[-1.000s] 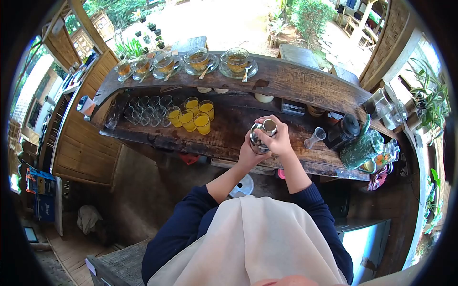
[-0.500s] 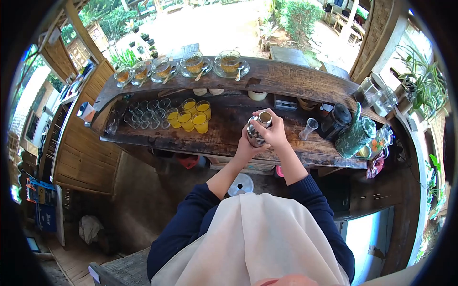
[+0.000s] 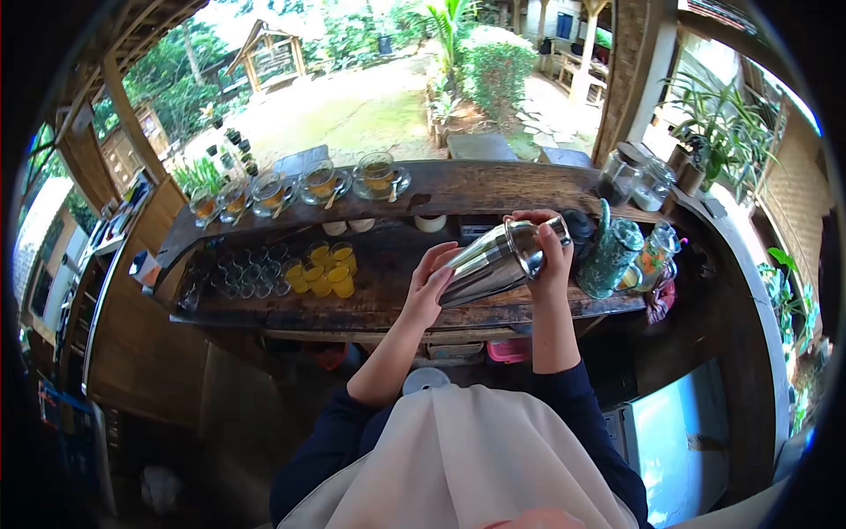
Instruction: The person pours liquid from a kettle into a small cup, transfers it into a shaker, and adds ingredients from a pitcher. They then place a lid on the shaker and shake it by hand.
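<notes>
A shiny metal cocktail shaker point(image 3: 489, 267) is held up in front of me, tilted nearly on its side, its capped end toward the right. My left hand point(image 3: 431, 284) is closed around its base end. Around the cap and shoulder at the other end wraps my right hand point(image 3: 549, 249). Behind and left of the shaker, several glasses of orange-yellow drink point(image 3: 339, 280) stand close together on the lower counter. Clear glasses point(image 3: 242, 273) are grouped left of them.
Along the raised wooden ledge point(image 3: 476, 187) sit several glass cups of amber drink point(image 3: 377, 172) on saucers with spoons. A green speckled pitcher point(image 3: 610, 260), a glass jug point(image 3: 658, 251) and lidded jars point(image 3: 652, 183) stand at the right. The lower counter's front edge point(image 3: 379, 331) runs before me.
The shaker has been raised and tipped from near upright to almost sideways, moving right and closer to me. My right hand has shifted around the cap end. My view has tilted upward.
</notes>
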A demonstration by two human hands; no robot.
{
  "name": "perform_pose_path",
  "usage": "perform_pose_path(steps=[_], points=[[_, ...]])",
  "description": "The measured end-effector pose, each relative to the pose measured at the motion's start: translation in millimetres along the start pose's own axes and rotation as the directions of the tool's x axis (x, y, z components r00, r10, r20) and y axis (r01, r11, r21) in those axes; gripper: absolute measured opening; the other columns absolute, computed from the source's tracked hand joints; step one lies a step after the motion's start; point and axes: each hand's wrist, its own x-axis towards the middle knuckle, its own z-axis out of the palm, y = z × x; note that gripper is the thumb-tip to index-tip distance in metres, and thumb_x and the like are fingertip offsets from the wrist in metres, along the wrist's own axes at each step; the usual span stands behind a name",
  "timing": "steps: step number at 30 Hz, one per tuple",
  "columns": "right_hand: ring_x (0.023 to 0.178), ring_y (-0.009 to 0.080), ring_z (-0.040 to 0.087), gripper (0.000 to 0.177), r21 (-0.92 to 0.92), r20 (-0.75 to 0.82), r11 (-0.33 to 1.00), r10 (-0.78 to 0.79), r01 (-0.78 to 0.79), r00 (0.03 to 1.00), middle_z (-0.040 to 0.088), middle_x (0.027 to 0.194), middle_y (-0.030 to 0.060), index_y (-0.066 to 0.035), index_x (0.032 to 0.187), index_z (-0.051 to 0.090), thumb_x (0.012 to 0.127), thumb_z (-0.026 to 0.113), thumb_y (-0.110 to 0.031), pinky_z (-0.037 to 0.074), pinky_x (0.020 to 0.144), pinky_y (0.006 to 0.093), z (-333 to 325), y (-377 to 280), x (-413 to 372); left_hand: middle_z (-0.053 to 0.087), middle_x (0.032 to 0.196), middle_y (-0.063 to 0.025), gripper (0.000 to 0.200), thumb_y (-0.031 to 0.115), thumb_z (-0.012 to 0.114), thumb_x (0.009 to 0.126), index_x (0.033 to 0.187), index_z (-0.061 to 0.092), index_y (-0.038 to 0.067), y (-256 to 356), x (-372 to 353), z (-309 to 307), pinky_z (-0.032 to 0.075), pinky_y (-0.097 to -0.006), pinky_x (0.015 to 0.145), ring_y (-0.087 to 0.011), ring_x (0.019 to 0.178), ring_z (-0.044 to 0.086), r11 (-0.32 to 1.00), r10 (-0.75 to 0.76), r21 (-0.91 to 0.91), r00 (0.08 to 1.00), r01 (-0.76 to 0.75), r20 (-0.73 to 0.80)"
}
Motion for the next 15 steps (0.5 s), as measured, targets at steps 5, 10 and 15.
perform_pose_path(steps=[5,10,15], points=[[0.097,0.0279,0.062,0.028,0.029,-0.093,0.998,-0.047,0.05,0.995,0.064,0.1,0.0203,-0.001,0.102,0.053,0.084,0.064,-0.019,0.051,0.082,0.0385,3.4,-35.2,-8.6,0.056,0.119,-0.0073,0.044,0.022,0.064,0.088,0.127,0.05,0.006,-3.0,-1.2,30.3,0.039,-0.0257,0.096,-0.0122,0.111,0.052,0.999,-0.038,-0.035,0.998,0.04,0.049],[0.095,0.0281,0.062,0.028,-0.065,-0.019,0.996,-0.065,0.064,0.998,0.064,0.1,0.0218,-0.002,0.098,0.053,0.081,0.066,-0.021,0.05,0.083,0.0392,-8.1,-62.3,-16.3,0.062,0.106,-0.0063,0.041,0.024,0.065,0.088,0.12,0.055,0.001,-0.3,-6.9,55.7,0.041,-0.0252,0.09,-0.0109,0.101,0.055,0.996,-0.085,0.041,0.99,0.08,0.113],[0.095,0.0287,0.062,0.025,-0.048,-0.001,0.997,-0.055,0.055,0.998,0.063,0.098,0.0233,-0.002,0.095,0.052,0.081,0.064,-0.019,0.05,0.083,0.0393,-10.9,-73.2,-19.8,0.062,0.108,-0.0068,0.044,0.024,0.065,0.088,0.121,0.055,-0.001,2.6,-12.7,68.6,0.041,-0.0255,0.09,-0.0112,0.102,0.054,0.994,-0.066,0.094,0.99,0.055,0.122]])
